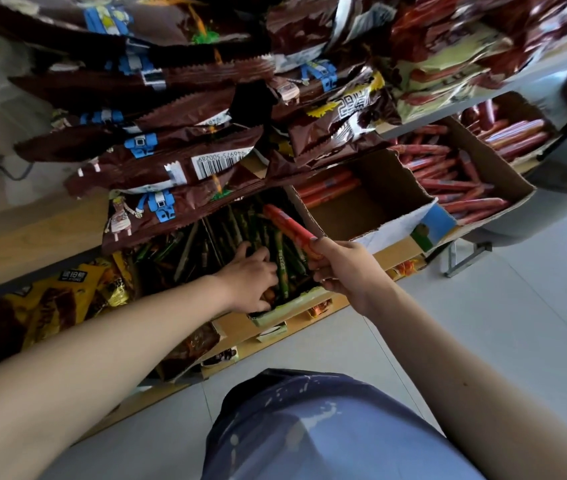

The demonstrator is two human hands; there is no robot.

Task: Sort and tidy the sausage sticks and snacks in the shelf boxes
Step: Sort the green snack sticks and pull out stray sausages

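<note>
My right hand (346, 271) grips a red sausage stick (287, 226) by its near end, holding it above a low box (296, 301) filled with thin green snack sticks (280, 263). My left hand (249, 278) reaches into that box, its fingers curled among the green sticks. To the right a cardboard box (365, 206) holds a few red sausages at its back. Further right, another cardboard box (489, 168) is full of red sausage sticks (448, 174).
Brown snack packets (157, 140) hang over the shelf above the boxes. Yellow packets (67, 292) lie at the lower left. A third box of thicker sausages (514, 133) stands at the far right. Pale floor tiles (483, 323) spread below; my blue-clad knee (309, 427) is at the bottom.
</note>
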